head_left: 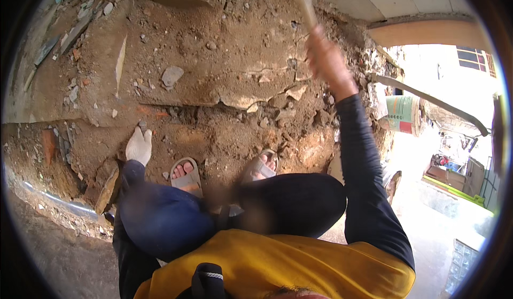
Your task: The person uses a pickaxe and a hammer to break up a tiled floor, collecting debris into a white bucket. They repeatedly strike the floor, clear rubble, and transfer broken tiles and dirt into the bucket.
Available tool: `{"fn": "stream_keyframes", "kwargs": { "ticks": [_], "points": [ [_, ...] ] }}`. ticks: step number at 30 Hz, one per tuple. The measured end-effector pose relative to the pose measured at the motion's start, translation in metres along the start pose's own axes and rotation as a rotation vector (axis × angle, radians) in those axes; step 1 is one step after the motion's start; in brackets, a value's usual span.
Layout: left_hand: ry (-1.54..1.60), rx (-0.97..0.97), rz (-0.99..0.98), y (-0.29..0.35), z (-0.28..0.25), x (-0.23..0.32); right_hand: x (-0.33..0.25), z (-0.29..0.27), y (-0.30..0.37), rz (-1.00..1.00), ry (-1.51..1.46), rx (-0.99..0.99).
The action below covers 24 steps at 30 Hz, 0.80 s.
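My right hand (pixel 328 61), bare and blurred, is raised at the upper right with its fingers wrapped round the handle of a hammer (pixel 303 2). The hammer's metal head reaches the top edge of the view. On the left, my left hand (pixel 140 147) wears a cream knit glove and points down at the dirt beside my left foot. Its fingers are drawn together, and a small grey tip (pixel 142 124) shows at their far end. What that tip belongs to is hidden. Between the hands lies broken, dirt-covered ground (pixel 197 58) with a cracked edge.
My sandalled feet (pixel 187 175) rest on loose soil. A flat grey stone (pixel 172 76) and a thin pale shard (pixel 121 64) lie ahead. On the right are a green bucket (pixel 399 113) on its side and a long curved bar (pixel 433 100). A broken slab (pixel 107 187) leans near my left forearm.
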<state>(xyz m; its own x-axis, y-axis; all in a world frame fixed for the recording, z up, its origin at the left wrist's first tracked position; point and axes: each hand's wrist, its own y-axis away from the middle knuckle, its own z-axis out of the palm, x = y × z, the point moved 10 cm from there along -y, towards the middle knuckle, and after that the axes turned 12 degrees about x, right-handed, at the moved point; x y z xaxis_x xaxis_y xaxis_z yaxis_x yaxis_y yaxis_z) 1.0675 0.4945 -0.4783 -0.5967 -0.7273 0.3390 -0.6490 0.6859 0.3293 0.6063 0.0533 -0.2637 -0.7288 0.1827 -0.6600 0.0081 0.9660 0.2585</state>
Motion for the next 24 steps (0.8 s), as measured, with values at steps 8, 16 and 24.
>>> {"fn": "stream_keyframes", "kwargs": {
  "ticks": [8, 16, 24],
  "points": [
    [-0.063, 0.000, 0.031, -0.003, 0.000, 0.005, -0.237, -0.135, 0.074, -1.114, -0.567, 0.383],
    [-0.013, 0.020, 0.040, -0.009, -0.013, 0.012, 0.118, 0.090, 0.036, 0.264, 0.200, -0.077],
    [-0.013, 0.004, 0.043, -0.006, -0.005, 0.005, -0.114, -0.032, 0.066, -0.489, -0.152, 0.040]
  ]
}}
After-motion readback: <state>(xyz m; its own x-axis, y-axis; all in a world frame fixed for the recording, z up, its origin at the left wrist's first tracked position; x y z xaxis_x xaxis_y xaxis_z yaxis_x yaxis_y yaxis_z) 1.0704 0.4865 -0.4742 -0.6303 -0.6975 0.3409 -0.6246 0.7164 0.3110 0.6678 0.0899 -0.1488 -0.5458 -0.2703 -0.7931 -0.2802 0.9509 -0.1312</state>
